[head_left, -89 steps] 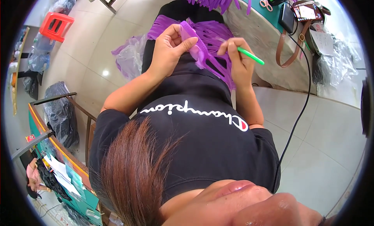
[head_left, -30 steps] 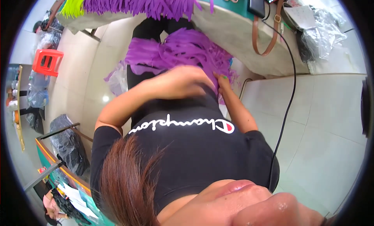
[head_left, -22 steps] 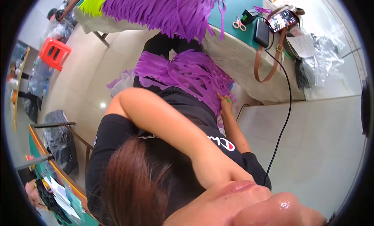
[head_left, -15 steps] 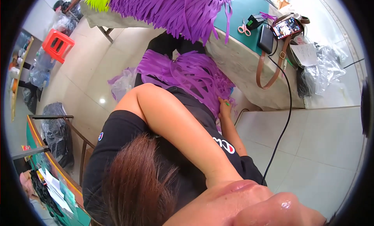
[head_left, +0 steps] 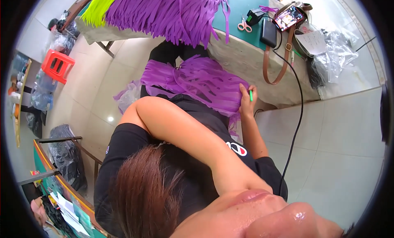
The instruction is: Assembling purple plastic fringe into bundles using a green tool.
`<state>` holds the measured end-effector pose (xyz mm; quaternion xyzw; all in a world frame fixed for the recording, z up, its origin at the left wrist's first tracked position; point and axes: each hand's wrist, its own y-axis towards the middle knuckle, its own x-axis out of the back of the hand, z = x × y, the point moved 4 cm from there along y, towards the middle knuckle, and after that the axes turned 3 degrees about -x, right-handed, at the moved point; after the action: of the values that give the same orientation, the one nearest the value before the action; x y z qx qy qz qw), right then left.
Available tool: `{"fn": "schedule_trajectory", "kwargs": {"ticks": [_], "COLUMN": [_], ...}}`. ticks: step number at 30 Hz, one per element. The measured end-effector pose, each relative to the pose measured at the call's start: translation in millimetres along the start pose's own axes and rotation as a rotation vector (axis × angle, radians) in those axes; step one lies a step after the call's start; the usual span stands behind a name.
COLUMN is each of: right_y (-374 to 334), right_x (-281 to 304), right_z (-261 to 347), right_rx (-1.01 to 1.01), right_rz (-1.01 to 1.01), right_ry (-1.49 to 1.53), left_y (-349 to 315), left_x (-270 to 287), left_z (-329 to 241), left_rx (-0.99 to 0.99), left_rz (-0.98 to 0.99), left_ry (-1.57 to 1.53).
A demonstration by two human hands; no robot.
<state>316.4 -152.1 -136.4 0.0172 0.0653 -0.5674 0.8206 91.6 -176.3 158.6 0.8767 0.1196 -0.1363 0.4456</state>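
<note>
Head view: a red stool [head_left: 58, 66] stands well left of the purple strips [head_left: 197, 84] draped over the person's thighs. Nearer the chin than the strips, the left arm [head_left: 184, 133] crosses the chest; its left hand is hidden, state untellable. At the strips' right edge, the right hand [head_left: 248, 99] grips a slim green tool [head_left: 251, 95]. Beyond the strips, toward the right, lies a black power bank [head_left: 269, 33].
</note>
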Motion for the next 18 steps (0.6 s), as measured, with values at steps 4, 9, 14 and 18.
{"fn": "schedule_trajectory", "kwargs": {"ticks": [4,9,14,18], "right_y": [-17.8,-49.1,-21.7,-29.5], "right_x": [-34.9,-82.4,-106.3,-138.5], "right_z": [86.6,195.7,291.2,365.4], "right_rx": [0.328,0.871,1.231,1.315], "right_rz": [0.218,0.565,0.407,0.382], "right_ry": [-0.092,-0.079,-0.139,-0.164], "left_y": [-39.1,-162.2,-167.2,-115.6], "left_x": [33.6,111.4,127.8,117.1], "left_z": [-43.6,-147.2,-195.4,-216.2], "left_rx": [0.14,0.074,0.218,0.228], "left_rz": [-0.148,-1.121,-1.091,-0.911], "left_ry": [0.694,1.438,1.308,1.05]}}
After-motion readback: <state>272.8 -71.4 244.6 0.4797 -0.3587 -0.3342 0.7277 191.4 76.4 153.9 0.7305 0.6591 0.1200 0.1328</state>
